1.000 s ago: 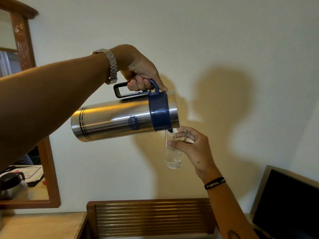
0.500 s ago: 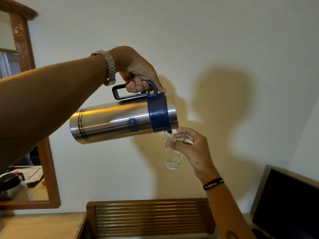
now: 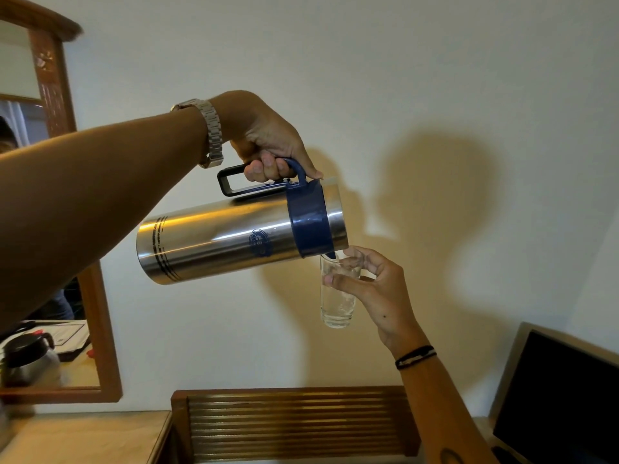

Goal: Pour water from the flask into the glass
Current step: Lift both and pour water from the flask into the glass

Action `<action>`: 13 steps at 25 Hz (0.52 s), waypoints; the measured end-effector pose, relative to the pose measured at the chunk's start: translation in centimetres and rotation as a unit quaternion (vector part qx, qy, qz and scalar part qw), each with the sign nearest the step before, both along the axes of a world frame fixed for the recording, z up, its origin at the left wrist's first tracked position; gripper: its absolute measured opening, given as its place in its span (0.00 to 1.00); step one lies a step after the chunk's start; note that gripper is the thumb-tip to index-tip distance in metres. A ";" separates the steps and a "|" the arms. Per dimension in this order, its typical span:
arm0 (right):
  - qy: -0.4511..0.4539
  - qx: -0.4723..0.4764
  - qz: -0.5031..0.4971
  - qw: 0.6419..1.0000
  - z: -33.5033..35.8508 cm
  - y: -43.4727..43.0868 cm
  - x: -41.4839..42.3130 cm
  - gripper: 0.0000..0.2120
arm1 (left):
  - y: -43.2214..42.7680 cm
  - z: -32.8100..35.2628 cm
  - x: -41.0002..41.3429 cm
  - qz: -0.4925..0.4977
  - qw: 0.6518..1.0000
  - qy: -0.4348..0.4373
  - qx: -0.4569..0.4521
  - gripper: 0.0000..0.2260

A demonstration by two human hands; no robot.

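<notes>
A steel flask [image 3: 217, 242] with a blue collar and handle lies nearly horizontal in the air, its spout over the rim of a clear glass [image 3: 336, 298]. My left hand [image 3: 268, 145] grips the flask's handle from above. My right hand [image 3: 375, 289] holds the glass upright by its upper part, thumb in front and fingers behind. Water fills the lower part of the glass. The spout's tip dips just inside the rim.
A wood-framed mirror [image 3: 104, 329] hangs at the left, reflecting a second jug. A wooden slatted rack [image 3: 294, 423] stands below against the white wall. A dark screen [image 3: 562, 396] leans at the lower right. A wooden tabletop [image 3: 83, 437] lies at the lower left.
The flask's base has dropped slightly and both hands have shifted a little lower in view. The glass has stayed under the spout.
</notes>
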State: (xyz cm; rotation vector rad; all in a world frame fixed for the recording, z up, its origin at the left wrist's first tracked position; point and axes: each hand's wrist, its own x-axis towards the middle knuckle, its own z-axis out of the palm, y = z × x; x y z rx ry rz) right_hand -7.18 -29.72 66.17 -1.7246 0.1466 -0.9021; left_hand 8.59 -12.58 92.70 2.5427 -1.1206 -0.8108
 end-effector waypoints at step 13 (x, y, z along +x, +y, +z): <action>0.012 0.031 -0.020 0.999 -0.5 -0.1 1.3 0.30 | 6.4 -15.1 3.9 0.127 0.900 0.195 -0.369 0.32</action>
